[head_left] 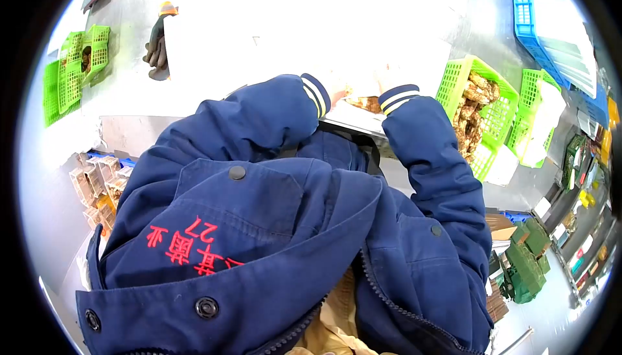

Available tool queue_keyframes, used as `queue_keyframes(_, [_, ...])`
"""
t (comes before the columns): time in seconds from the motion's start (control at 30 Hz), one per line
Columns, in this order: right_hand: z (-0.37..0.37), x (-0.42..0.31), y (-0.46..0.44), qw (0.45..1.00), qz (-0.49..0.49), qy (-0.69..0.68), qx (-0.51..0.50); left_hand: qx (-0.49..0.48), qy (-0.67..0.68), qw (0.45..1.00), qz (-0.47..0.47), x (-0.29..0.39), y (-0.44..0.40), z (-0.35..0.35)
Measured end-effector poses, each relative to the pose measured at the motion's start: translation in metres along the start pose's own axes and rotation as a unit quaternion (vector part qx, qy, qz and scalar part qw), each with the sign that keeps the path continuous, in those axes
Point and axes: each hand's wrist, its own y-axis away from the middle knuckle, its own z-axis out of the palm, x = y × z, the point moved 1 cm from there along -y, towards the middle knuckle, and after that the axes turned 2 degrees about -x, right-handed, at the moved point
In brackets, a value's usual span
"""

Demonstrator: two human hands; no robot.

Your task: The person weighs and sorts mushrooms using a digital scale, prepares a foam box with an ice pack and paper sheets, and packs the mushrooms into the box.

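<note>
Both hands are over the near edge of an overexposed white work surface (311,24), and glare washes out their fingers. My left hand (336,86) reaches in from a navy sleeve with a striped cuff, beside a brown mushroom-like piece (367,103). On the other side of that piece is my right hand (390,77), close to it. Whether either hand grips the piece cannot be made out. Right of my right sleeve, a green basket (499,118) holds several brown, lumpy pieces (469,125).
Dark gloves (157,49) lie at the upper left. Green baskets (70,82) stand at the far left, with clear containers (91,183) below. Another green basket (526,121) and a blue crate (526,24) are at the right. Green boxes (526,261) sit lower right.
</note>
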Motion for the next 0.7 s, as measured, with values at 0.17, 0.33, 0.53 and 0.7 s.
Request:
queue_keyframes(0.17, [-0.003, -0.007, 0.001, 0.998, 0.034, 0.025, -0.035, 0.114, -0.029, 0.993, -0.010, -0.022, -0.017, 0.000])
queue_keyframes(0.33, [-0.007, -0.005, -0.003, 0.990, 0.027, -0.024, -0.136, 0.140, -0.054, 0.989, 0.004, -0.032, -0.032, 0.005])
queue_keyframes(0.53, [0.014, -0.004, 0.004, 0.999, 0.005, 0.006, 0.047, 0.017, -0.039, 0.999, 0.022, -0.030, -0.035, -0.001])
queue_keyframes(0.7, [0.062, 0.007, -0.014, 0.967, 0.069, -0.122, -0.213, 0.046, -0.070, 0.995, 0.061, -0.031, -0.019, -0.002])
